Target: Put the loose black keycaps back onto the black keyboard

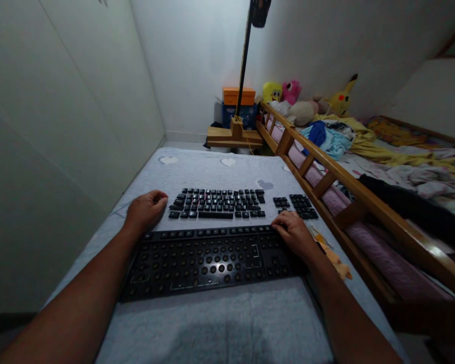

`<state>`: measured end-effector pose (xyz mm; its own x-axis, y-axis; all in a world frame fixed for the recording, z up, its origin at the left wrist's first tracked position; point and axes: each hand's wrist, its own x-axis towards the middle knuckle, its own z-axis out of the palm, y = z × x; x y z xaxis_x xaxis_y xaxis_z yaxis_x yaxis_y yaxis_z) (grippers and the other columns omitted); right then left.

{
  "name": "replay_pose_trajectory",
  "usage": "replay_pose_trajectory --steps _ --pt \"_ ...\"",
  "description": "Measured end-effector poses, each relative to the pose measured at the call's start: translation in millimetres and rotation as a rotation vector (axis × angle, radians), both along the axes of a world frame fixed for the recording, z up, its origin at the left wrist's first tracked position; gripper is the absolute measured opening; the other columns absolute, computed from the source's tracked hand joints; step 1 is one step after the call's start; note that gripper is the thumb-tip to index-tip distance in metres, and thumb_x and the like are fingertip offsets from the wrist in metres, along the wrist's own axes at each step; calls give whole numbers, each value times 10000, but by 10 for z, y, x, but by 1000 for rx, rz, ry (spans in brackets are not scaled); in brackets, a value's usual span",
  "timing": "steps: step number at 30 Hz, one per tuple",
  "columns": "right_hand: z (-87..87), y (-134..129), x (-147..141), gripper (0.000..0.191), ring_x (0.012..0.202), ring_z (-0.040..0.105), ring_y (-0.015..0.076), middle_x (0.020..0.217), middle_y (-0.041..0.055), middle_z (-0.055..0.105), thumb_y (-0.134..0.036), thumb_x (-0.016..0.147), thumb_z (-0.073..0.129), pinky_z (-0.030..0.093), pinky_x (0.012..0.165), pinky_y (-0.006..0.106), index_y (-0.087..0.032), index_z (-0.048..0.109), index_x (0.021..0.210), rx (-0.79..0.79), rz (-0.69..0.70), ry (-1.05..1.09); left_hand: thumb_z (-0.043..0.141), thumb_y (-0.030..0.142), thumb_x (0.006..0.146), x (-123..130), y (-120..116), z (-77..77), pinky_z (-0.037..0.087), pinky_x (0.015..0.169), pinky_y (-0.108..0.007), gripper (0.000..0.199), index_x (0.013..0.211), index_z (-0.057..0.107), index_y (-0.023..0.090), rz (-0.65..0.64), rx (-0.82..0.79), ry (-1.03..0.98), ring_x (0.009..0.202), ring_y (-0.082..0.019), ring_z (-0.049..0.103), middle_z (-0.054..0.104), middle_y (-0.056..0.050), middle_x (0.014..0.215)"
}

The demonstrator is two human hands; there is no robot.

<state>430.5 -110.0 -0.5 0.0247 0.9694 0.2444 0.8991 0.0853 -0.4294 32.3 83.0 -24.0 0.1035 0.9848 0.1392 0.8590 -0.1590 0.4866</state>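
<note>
A black keyboard (197, 258) lies in front of me; its top row of keys is in place, while most of the lower area shows bare round key seats. Beyond it, loose black keycaps (216, 201) are laid out in rows like a keyboard's layout. My left hand (146, 208) rests by the left end of these rows, fingers curled together; whatever they might hold is hidden. At the keyboard's upper right edge is my right hand (293, 230), with thumb and fingers pinched close. Any small piece between them cannot be made out. Near it lie number-pad keycaps (304, 206).
A light cloth with heart shapes (227, 162) covers the surface. An orange cloth (335, 260) lies right of my right hand. Along the right runs a wooden bed rail (322, 156). A wooden stand (235, 134) with a pole and boxes (238, 96) are at the back.
</note>
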Motion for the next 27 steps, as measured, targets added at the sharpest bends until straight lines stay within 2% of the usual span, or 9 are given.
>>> replay_pose_trajectory --steps 11,27 --pt "-48 -29 -20 173 850 560 208 861 46 656 -182 905 546 426 791 338 -215 673 791 18 34 68 479 459 776 -4 4 -1 467 733 -303 391 954 714 202 -8 11 -19 841 -234 658 739 -65 898" --pt "-59 -21 -33 178 825 568 219 824 57 662 -164 887 564 442 756 340 -208 676 756 36 46 -17 471 445 786 20 -25 31 462 748 -315 394 975 702 188 1 -7 -8 866 -244 665 739 -83 931"
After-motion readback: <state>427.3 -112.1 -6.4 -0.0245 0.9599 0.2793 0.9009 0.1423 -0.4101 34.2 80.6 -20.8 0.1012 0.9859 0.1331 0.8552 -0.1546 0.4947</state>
